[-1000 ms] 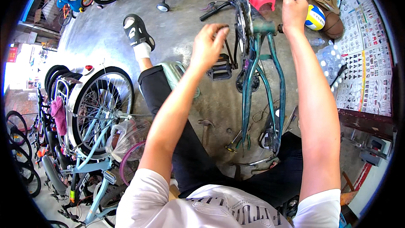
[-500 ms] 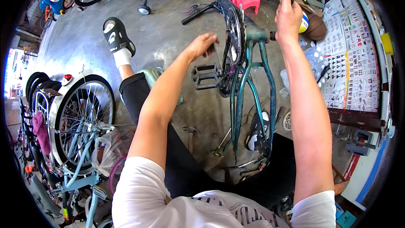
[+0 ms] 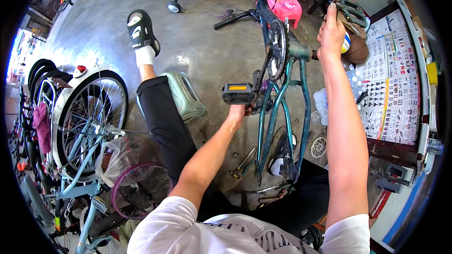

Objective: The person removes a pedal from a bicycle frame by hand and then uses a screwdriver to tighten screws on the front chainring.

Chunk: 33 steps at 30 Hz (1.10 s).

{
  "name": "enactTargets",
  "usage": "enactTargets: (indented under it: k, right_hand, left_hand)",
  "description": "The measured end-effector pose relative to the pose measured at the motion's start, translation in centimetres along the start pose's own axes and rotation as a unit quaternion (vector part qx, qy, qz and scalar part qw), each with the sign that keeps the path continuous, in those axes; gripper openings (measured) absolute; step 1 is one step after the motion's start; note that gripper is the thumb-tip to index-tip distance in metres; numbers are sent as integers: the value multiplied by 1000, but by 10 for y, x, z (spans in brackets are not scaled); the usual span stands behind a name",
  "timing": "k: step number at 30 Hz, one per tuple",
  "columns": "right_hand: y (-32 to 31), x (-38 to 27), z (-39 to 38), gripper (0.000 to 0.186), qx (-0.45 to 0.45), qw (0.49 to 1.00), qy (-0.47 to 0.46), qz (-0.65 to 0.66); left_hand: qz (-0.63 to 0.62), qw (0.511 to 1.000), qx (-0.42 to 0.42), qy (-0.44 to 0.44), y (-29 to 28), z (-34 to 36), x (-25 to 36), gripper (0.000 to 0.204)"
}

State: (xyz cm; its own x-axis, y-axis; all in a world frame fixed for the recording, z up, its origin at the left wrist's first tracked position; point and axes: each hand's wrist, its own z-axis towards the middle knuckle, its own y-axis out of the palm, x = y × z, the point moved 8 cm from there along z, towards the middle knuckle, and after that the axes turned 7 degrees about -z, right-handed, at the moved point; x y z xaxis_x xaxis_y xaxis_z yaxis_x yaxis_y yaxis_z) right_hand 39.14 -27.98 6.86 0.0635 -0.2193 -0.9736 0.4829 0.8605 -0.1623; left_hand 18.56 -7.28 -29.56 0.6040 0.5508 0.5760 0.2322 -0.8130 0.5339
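Head view: frame likely stiff, heavyish, best held by its tubes; left hand at pedal, right hand curled; cannot tell either grip's hold.

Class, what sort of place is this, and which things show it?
Probably a bicycle repair shop: a teal bike frame with no rear wheel, tools on the floor, and a light-blue bicycle at the left.

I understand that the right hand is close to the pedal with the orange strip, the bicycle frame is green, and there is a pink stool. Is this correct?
Not quite: the head view shows the left hand close to the pedal with the orange strip, not the right hand. The bicycle frame is green, and there is a pink stool.
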Motion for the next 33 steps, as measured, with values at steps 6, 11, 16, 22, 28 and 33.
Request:
enactTargets:
  k: [6,11,16,22,28,33]
  right_hand:
    - [-6,0,0,55,43,997,-67,-19]
    - [-8,-8,4,51,65,984,-165,-14]
    - [-8,-14,-7,46,54,990,-130,-14]
    - [-7,-5,0,52,59,989,-129,-31]
    - [-11,-3,4,51,43,990,-130,-26]
    - [-7,-32,-15,48,32,991,-129,24]
  left_hand:
    - [-56,993,64,76,18,-114,-5,43]
    - [228,929,112,270,63,-209,59,52]
    - [353,851,82,381,95,-222,118,40]
    - [491,665,64,560,126,-224,161,34]
    - [563,525,50,636,143,-210,187,27]
    - [532,424,17,732,155,-201,217,14]
